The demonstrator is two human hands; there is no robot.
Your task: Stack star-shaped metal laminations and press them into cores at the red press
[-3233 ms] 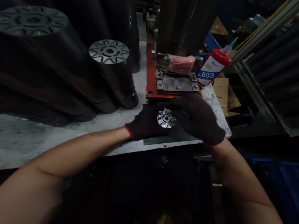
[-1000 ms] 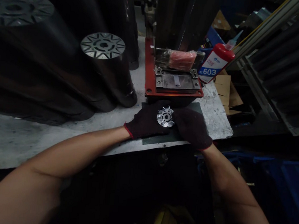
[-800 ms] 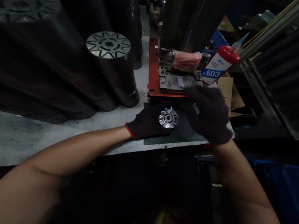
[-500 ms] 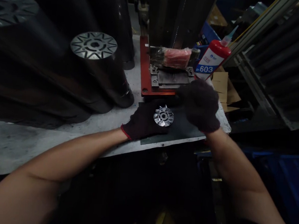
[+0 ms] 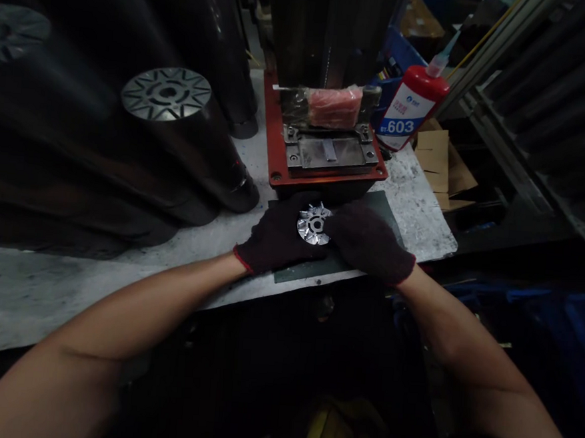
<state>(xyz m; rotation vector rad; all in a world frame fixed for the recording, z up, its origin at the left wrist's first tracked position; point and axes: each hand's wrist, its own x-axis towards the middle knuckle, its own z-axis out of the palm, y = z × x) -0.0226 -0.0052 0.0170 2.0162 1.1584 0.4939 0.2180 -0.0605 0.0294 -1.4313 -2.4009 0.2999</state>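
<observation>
A round metal rotor core (image 5: pixel 313 224) with radial slots and a centre hole faces up, above a dark green mat (image 5: pixel 299 271). My left hand (image 5: pixel 284 235), in a dark knit glove with red cuff, wraps around its left side. My right hand (image 5: pixel 368 241), gloved alike, covers the core's right edge with its fingers bent inward. What those fingertips pinch, if anything, is lost in the dark glove. Just beyond the hands is a metal fixture (image 5: pixel 309 155) on an orange-red base (image 5: pixel 273 147). A small pale rectangular strip (image 5: pixel 329 150) lies on the fixture's plate.
Tall dark cylinders (image 5: pixel 217 157) with slotted end faces stand at the left of the worktable (image 5: pixel 432 222). A pink plastic-wrapped block (image 5: pixel 334 107) sits behind the fixture. A red-and-white glue bottle (image 5: pixel 409 110) marked 603 leans at its right. Cardboard (image 5: pixel 433 159) lies beyond the table edge.
My right hand has come left and down from beside the fixture to the rotor core. A pale strip now shows on the fixture plate. My left hand keeps its hold; the view shifts slightly.
</observation>
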